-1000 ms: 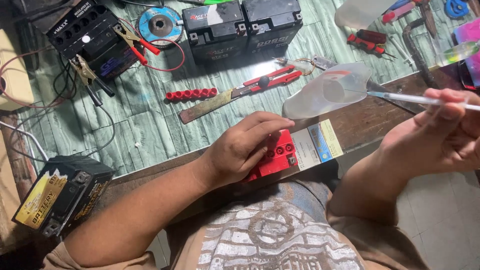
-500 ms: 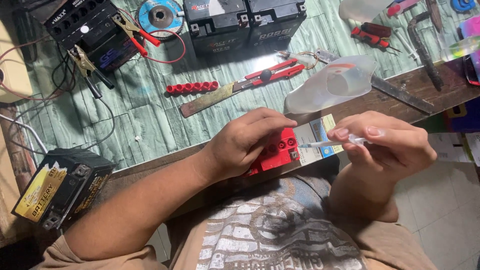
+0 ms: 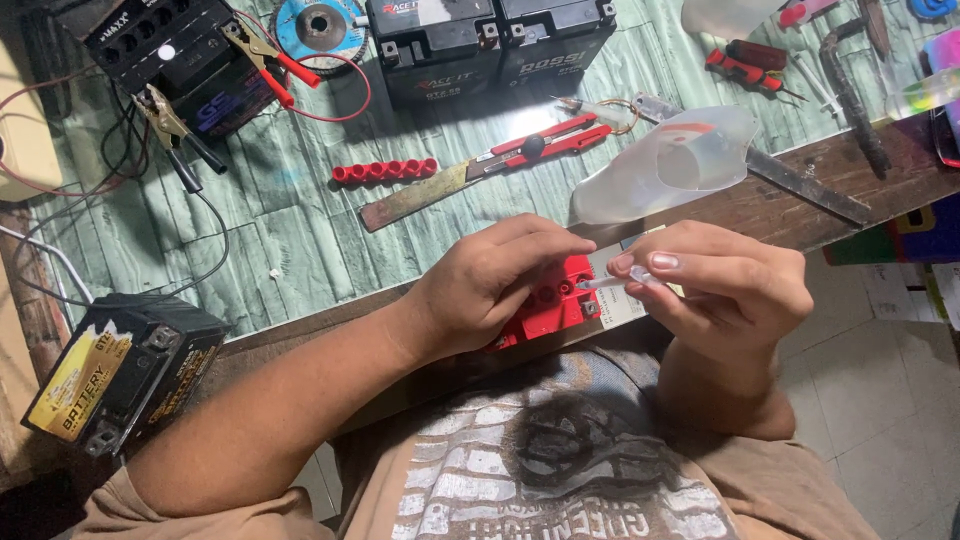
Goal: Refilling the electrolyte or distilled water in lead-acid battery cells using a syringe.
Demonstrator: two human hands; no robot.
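A red-topped battery (image 3: 552,312) sits at the near edge of the wooden bench (image 3: 780,205), under the left hand (image 3: 492,285), with the right hand (image 3: 722,285) just to its right, pinching a thin clear syringe (image 3: 612,283) whose tip touches the battery top. Beyond them lies a cut clear plastic bottle (image 3: 665,163). Left of that lie a red-handled knife (image 3: 480,173) and a strip of red caps (image 3: 384,171). Two black batteries (image 3: 490,45) stand at the far edge. A black-and-yellow battery (image 3: 110,380) sits near left.
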